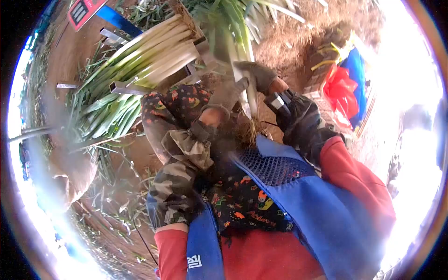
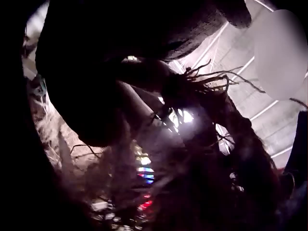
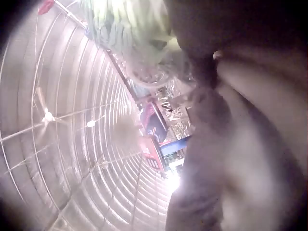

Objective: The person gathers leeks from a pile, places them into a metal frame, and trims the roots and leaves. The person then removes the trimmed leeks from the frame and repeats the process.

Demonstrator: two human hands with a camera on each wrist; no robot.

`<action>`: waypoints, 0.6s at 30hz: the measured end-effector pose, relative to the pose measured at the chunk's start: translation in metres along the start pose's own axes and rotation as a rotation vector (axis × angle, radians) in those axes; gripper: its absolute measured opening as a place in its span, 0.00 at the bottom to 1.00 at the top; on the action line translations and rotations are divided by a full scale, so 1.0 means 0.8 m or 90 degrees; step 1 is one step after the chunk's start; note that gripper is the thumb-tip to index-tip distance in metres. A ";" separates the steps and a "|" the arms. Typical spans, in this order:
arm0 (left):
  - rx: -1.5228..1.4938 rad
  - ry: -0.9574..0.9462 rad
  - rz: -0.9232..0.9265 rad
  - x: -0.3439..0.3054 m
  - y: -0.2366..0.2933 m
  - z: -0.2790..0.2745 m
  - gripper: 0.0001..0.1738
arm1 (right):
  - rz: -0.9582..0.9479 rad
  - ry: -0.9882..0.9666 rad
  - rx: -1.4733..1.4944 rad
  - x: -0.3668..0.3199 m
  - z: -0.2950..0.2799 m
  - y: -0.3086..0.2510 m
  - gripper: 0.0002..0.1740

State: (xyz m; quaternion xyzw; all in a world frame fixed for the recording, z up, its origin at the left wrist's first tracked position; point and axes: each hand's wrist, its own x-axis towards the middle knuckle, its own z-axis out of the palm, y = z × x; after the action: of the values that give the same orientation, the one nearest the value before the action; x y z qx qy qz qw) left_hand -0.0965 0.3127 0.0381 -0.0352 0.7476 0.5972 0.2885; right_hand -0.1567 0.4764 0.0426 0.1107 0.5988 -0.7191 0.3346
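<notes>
In the head view, the gloved right hand (image 1: 258,75) curls its fingers round a pale leek stalk (image 1: 252,101), whose roots (image 1: 252,132) hang by the blue vest. The gloved left hand (image 1: 226,93) is blurred beside the same stalk, its fingertips close to it; whether they grip is unclear. Dark roots (image 2: 207,84) show near the shadowed left hand (image 2: 96,72) in the left wrist view. Pale blurred stalks (image 3: 260,86) lie against the dark glove of the right hand (image 3: 202,149) in the right wrist view.
A large pile of leeks (image 1: 154,56) lies on a metal-framed rack at the upper left. More leeks (image 1: 224,23) stand at top centre. A red bag (image 1: 340,91) and a blue one (image 1: 357,84) are at the right. A red display (image 1: 85,11) on a blue post is at top left.
</notes>
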 end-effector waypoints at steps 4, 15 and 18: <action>0.212 0.028 0.184 -0.030 0.009 -0.007 0.27 | 0.070 0.019 0.175 0.045 -0.019 0.040 0.23; 0.092 -0.072 0.126 -0.101 0.087 -0.003 0.14 | 0.001 -0.059 0.024 0.056 -0.063 0.058 0.33; 0.075 0.086 0.130 -0.086 0.071 -0.023 0.21 | 0.106 -0.063 0.082 0.043 -0.058 0.040 0.36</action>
State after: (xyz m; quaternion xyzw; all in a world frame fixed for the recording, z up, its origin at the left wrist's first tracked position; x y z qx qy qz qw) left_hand -0.0692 0.2920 0.1219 0.0175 0.7988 0.5747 0.1768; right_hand -0.1745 0.5059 -0.0138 0.1456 0.5233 -0.7303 0.4143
